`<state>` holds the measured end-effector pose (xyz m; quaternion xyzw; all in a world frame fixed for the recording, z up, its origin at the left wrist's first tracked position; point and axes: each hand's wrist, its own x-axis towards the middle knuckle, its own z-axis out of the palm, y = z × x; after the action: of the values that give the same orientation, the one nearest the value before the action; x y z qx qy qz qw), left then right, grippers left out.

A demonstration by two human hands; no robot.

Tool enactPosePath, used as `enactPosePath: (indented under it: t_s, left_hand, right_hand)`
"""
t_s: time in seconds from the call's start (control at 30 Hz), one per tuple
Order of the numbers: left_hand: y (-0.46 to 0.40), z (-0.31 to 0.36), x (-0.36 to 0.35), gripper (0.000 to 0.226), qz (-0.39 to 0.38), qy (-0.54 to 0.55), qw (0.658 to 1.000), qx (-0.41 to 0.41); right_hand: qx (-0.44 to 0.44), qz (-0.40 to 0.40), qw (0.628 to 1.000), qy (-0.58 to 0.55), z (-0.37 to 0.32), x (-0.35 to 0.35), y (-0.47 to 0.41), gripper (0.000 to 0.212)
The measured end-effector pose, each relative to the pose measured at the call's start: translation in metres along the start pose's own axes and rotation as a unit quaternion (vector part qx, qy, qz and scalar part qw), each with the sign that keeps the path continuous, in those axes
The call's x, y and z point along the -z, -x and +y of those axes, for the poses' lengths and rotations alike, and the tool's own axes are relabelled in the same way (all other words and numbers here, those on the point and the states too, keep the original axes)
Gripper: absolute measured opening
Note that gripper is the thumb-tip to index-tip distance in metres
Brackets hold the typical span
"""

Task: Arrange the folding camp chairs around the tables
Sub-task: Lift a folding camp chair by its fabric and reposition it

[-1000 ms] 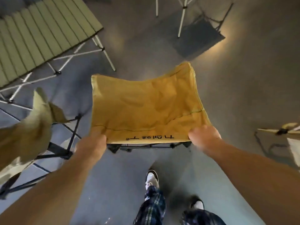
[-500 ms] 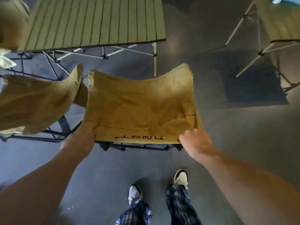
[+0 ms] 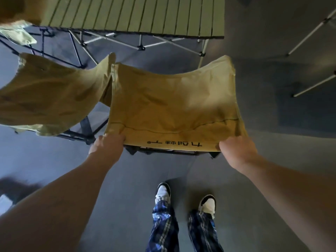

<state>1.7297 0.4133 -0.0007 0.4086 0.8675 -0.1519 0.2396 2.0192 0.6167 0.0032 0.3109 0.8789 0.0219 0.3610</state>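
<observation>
Both hands grip the near edge of a tan folding camp chair (image 3: pixel 172 108): the left hand (image 3: pixel 107 145) curls round its near-left corner, the right hand (image 3: pixel 236 149) round its near-right corner. That chair sits in front of the slatted green bench (image 3: pixel 138 14), its left edge touching a second tan chair (image 3: pixel 52 95) just beside it on the dark floor (image 3: pixel 127 197).
</observation>
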Motion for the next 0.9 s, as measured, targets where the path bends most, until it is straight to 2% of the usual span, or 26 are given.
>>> enactPosePath:
  t_s: [0.1, 0.17, 0.23, 0.37, 0.5, 0.57, 0.7, 0.77, 0.83, 0.9]
  left_hand:
    - [-0.015, -0.004, 0.010, 0.013, 0.013, 0.000, 1.000, -0.003]
    - [-0.016, -0.011, 0.014, 0.018, -0.001, 0.000, 1.000, 0.007]
    - [-0.012, -0.012, 0.017, 0.021, -0.009, -0.002, 1.000, 0.016]
    - [-0.015, -0.002, 0.024, 0.004, 0.009, 0.030, 0.998, 0.048]
    - [-0.021, -0.004, 0.028, 0.016, 0.032, -0.007, 0.998, 0.046]
    - [-0.022, -0.004, 0.029, 0.014, 0.035, -0.025, 0.998, 0.041]
    - [-0.023, 0.000, 0.033, 0.013, -0.006, -0.078, 0.996, 0.035]
    - [-0.027, 0.004, 0.041, 0.018, -0.033, -0.078, 0.996, 0.036]
    - [-0.034, 0.014, 0.054, 0.026, -0.057, -0.081, 0.995, 0.006]
    - [-0.036, 0.035, 0.071, 0.031, -0.069, -0.060, 0.995, -0.042]
  right_hand:
    - [-0.010, 0.043, 0.999, 0.024, 0.010, 0.005, -0.008, 0.026]
    - [-0.006, 0.067, 0.998, 0.017, 0.019, 0.004, -0.009, 0.029]
    - [-0.005, 0.058, 0.998, -0.003, 0.021, 0.006, -0.007, 0.031]
    - [-0.003, 0.046, 0.998, -0.032, 0.015, 0.010, -0.006, 0.030]
    - [-0.008, 0.051, 0.997, -0.050, 0.013, 0.009, -0.012, 0.031]
    - [-0.011, 0.046, 0.997, -0.065, 0.008, 0.009, -0.010, 0.032]
    - [0.007, 0.049, 0.989, -0.142, 0.008, 0.011, -0.006, 0.025]
    - [0.028, 0.045, 0.982, -0.180, 0.014, 0.012, 0.002, 0.036]
    - [0.016, 0.057, 0.977, -0.207, 0.019, 0.014, 0.014, 0.048]
    - [-0.022, 0.088, 0.969, -0.230, 0.026, 0.012, 0.029, 0.048]
